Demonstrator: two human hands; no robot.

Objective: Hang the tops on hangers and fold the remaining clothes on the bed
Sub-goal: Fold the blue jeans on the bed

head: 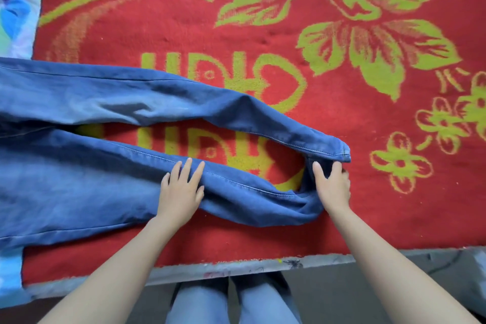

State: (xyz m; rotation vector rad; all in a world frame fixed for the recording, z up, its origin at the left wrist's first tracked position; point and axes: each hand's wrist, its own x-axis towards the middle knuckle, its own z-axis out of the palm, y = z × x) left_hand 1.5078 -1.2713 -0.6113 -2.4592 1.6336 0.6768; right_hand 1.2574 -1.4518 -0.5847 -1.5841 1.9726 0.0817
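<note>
A pair of blue jeans [79,187] lies across the bed, waist off the left edge and both legs stretched to the right. The far leg's hem [339,150] rests just above the near leg's hem. My left hand [181,189] lies flat with spread fingers on the near leg, about at its middle. My right hand [332,184] grips the bunched hem of the near leg, fingers curled over the cloth and thumb on the inner side.
A red blanket [263,34] with green flowers and lettering covers the bed. Its near edge [236,268] runs along the bottom, with my knees below it. Light blue patterned fabric [15,21] lies at the far left.
</note>
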